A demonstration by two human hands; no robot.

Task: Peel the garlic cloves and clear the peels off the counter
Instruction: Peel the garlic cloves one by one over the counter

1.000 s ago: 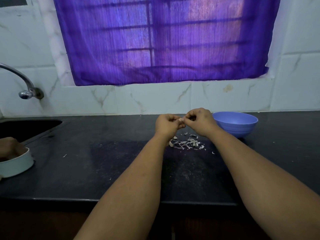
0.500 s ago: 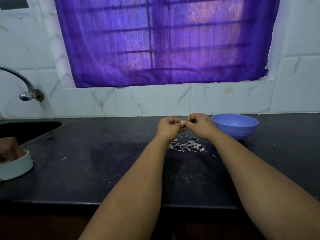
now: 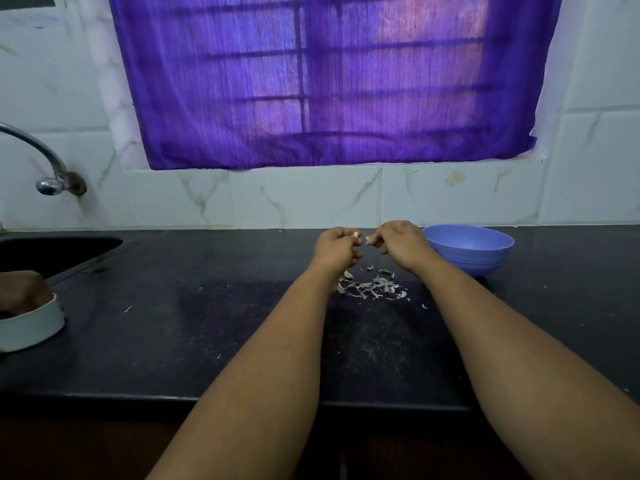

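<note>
My left hand holds a small pale garlic clove in curled fingers, raised above the dark counter. My right hand is just to its right, a short gap away, pinching a bit of papery peel at its fingertips. Below both hands a heap of white garlic peels lies on the counter. A blue bowl stands right of my right hand; its inside shows nothing.
A sink with a curved metal tap is at the far left. A white dish with something brown in it sits at the left edge. Stray peel scraps dot the counter. The counter's front edge runs below my forearms.
My hands were joined on the clove; now they have drawn apart, the right one pulling a strip of peel away to the right.
</note>
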